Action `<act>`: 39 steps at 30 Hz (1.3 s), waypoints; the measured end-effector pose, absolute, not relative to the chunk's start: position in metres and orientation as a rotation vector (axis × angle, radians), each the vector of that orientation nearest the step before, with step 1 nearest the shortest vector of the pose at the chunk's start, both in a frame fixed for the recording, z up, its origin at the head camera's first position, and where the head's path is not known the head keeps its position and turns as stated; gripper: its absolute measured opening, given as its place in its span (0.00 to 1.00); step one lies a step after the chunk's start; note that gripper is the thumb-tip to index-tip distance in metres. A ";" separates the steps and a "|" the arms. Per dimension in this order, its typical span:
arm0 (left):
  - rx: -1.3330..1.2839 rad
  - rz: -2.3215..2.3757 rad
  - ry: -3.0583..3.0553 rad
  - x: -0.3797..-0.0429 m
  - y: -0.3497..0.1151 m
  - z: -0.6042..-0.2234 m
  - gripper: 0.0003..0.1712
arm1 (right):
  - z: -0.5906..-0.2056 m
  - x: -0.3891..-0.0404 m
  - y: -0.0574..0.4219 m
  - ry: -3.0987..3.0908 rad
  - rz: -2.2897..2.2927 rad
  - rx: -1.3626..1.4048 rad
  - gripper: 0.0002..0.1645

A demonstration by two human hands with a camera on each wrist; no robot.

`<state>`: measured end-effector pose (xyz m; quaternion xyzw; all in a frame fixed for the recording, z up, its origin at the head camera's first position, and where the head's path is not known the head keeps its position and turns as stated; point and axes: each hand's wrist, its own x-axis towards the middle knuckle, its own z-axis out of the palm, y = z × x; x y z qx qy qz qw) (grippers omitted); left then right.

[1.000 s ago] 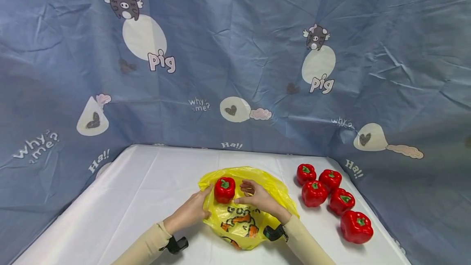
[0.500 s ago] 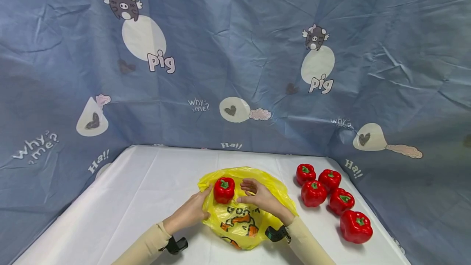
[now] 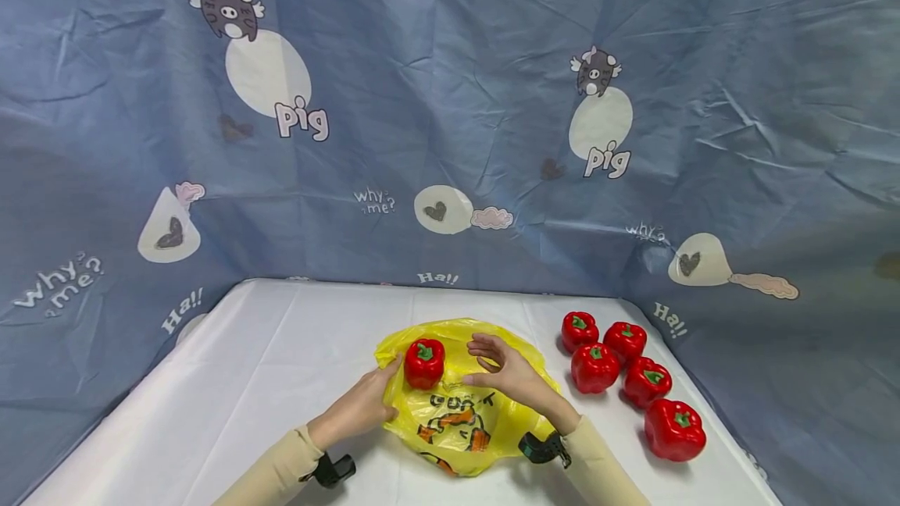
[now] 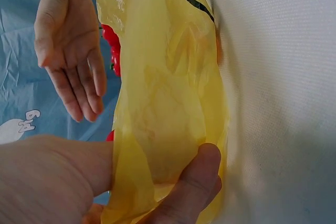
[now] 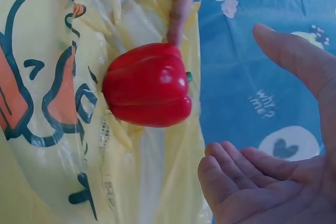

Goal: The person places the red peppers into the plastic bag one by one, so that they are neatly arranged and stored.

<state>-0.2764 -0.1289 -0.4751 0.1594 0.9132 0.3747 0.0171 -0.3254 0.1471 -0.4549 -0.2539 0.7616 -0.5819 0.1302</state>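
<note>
Both hands, head view: L hand (image 3: 360, 404) is pinching the yellow bag (image 3: 458, 404) by its L edge, bottom ctr of frame. R hand (image 3: 516, 375) is hovering over the bag's R side, fingers loosely spread, holding nothing. Red pepper (image 3: 424, 367) is sitting stem-up on the plastic, just R of L fingertips; can't tell if touching. Five other peppers (image 3: 594, 368) are resting on the desk (image 3: 302, 358), lower R. Risk, IMO: neither hand's gripping the pepper, so tugging the thin film could tip/roll it; slack L pinch = rim slipping.
</note>
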 end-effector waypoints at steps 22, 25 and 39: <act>0.497 1.179 2.830 -0.275 -0.128 -0.478 0.51 | -0.425 -0.315 0.227 2.517 -1.693 -0.671 0.47; 0.499 1.180 2.829 -0.275 -0.128 -0.479 0.51 | -0.424 -0.315 0.239 2.534 -1.714 -0.681 0.47; 0.506 1.177 2.834 -0.275 -0.128 -0.479 0.51 | -0.418 -0.311 0.283 2.596 -1.784 -0.450 0.48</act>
